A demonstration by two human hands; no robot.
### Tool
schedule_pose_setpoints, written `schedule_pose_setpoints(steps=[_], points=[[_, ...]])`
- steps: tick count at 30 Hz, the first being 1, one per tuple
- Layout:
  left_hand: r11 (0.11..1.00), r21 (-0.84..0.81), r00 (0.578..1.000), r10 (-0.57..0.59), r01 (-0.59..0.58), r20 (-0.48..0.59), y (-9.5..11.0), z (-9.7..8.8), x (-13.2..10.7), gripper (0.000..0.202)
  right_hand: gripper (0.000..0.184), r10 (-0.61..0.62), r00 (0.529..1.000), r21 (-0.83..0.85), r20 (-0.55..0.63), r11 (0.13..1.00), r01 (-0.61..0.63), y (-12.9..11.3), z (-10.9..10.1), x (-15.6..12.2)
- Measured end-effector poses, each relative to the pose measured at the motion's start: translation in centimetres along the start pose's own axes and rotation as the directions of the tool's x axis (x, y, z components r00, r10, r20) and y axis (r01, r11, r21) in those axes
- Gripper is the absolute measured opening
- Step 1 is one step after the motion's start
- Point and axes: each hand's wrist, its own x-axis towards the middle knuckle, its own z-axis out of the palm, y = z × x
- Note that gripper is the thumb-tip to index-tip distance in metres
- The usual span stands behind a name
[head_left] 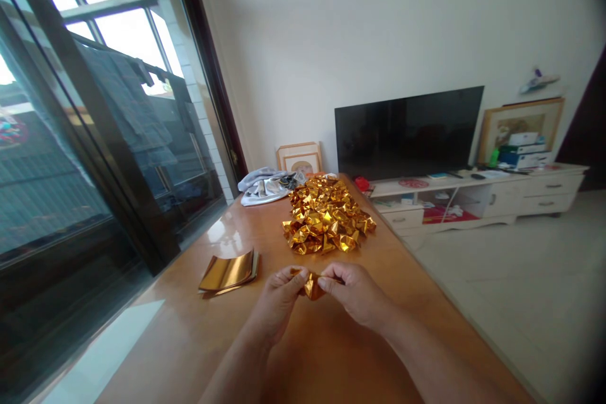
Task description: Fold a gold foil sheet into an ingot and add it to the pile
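Between my two hands is a folded piece of gold foil paper (312, 287), held above the wooden table (303, 353). My left hand (283, 293) pinches its left end between thumb and fingers. The right end is gripped by my right hand (353, 290), thumb on top. Just beyond my hands lies a large heap of folded gold foil pieces (326, 218). To the left of my left hand rests a stack of flat gold foil sheets (228, 271), slightly curled at the edges.
A grey-white cloth bundle (267, 186) sits at the table's far left, by small framed pictures (299, 154). Past the far end stands a television (407, 132) on a white cabinet (506, 199). A glass sliding door (95, 139) runs along the left.
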Motion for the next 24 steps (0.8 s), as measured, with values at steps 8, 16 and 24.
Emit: schedule_pose_setpoints(steps=[8,16,24], points=[[0.999,-0.045,0.999,-0.024,0.022,-0.046,-0.58,0.05,0.26,0.033,0.02,0.031,1.0,-0.028,0.001,0.999,-0.031,0.17,-0.49,-0.01],[0.998,-0.032,0.998,-0.055,0.055,-0.02,-0.86,0.45,0.2,0.024,0.023,0.068,0.996,-0.047,-0.05,0.996,-0.07,0.52,-0.27,0.12],[0.997,-0.043,0.998,-0.066,0.066,-0.008,-0.35,0.12,0.21,0.025,0.031,0.216,0.976,0.092,0.032,0.972,-0.218,0.54,-0.8,-0.09]])
